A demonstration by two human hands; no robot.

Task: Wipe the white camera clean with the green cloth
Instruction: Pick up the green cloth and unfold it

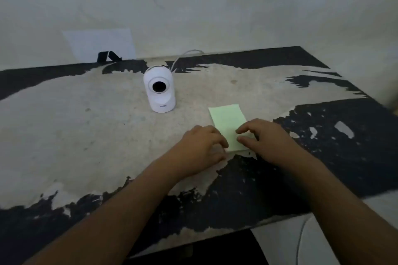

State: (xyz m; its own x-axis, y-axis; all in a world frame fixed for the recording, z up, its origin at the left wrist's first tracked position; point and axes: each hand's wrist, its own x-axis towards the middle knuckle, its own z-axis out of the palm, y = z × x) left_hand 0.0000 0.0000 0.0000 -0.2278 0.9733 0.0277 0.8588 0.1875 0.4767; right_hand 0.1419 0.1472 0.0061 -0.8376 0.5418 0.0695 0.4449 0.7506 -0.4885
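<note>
Although the small white dome-shaped plastic camera (pixel 159 90) stands upright and untouched on the worn black-and-grey table (pixel 64 114), it is judged light, smooth and easily tipped, best steadied at its base. Just beside it lies the flat, folded pale green cloth (pixel 229 123), judged soft and limp. Its near edge is touched by the left hand (pixel 201 146) and right hand (pixel 263 139), fingers curled; no closed grasp is seen yet.

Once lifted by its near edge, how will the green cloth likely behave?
The green cloth lies thin, flat and folded, so it will probably droop and unfold. It looks light; both hands, left hand and right hand, rest on its near end.
</note>
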